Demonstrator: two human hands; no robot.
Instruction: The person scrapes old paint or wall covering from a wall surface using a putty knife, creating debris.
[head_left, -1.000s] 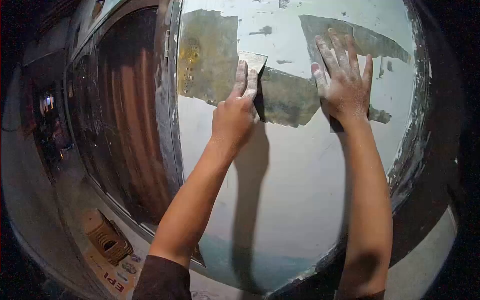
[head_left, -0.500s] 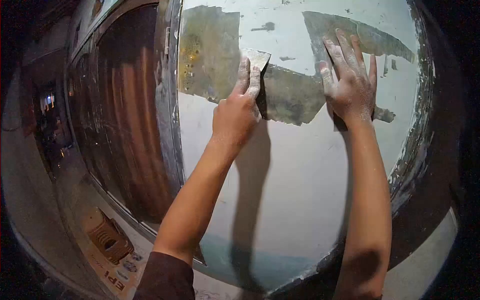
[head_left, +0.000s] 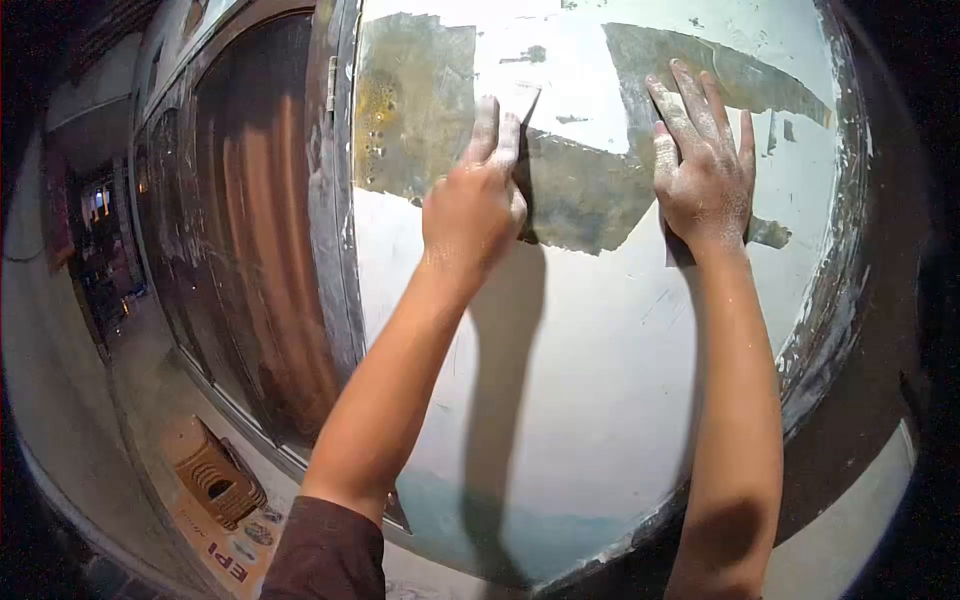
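Both of my hands are raised against a white-coated panel with bare grey-brown patches where the coating is off. My left hand, dusty with white powder, is closed around a scraper. Two fingers lie along its blade, which is against the white coating between the patches; its handle is hidden by the hand. My right hand is spread with its palm side to the panel, over the right-hand patch and the white area below it. White dust covers its fingers.
Left of the panel stands a framed door or window with a brown curtain. A brown plastic stool and a printed cardboard sheet are on the floor at lower left. A dark frame with chipped white edging bounds the panel at right.
The scraper and the fingers of my left hand have moved slightly upward along the panel. My right hand has barely moved and still lies spread.
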